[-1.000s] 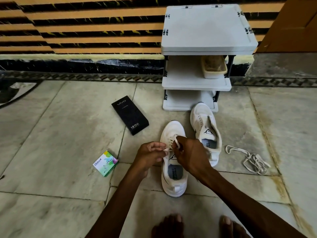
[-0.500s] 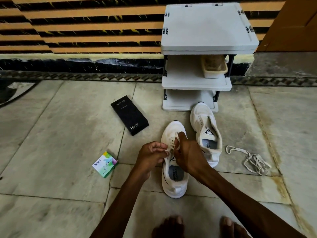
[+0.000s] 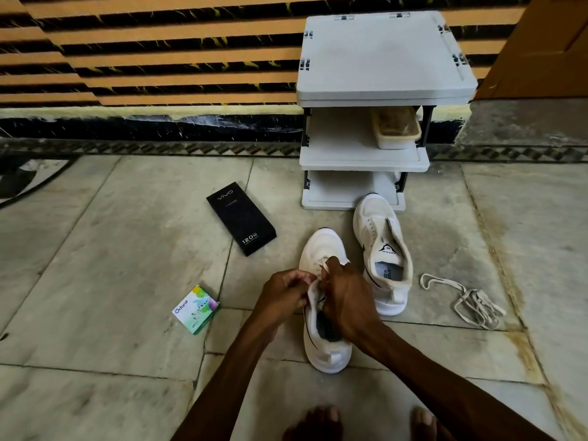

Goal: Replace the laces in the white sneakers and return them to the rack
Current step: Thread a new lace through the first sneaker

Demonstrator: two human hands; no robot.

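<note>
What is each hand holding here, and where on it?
The right hand pinches the lace above the near sneaker's eyelets. The left hand grips at its left eyelet edge; lace or upper, cannot tell.

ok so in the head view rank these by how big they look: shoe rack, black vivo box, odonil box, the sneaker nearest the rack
1. shoe rack, by far largest
2. sneaker nearest the rack
3. black vivo box
4. odonil box, smallest though closest to the camera
</note>
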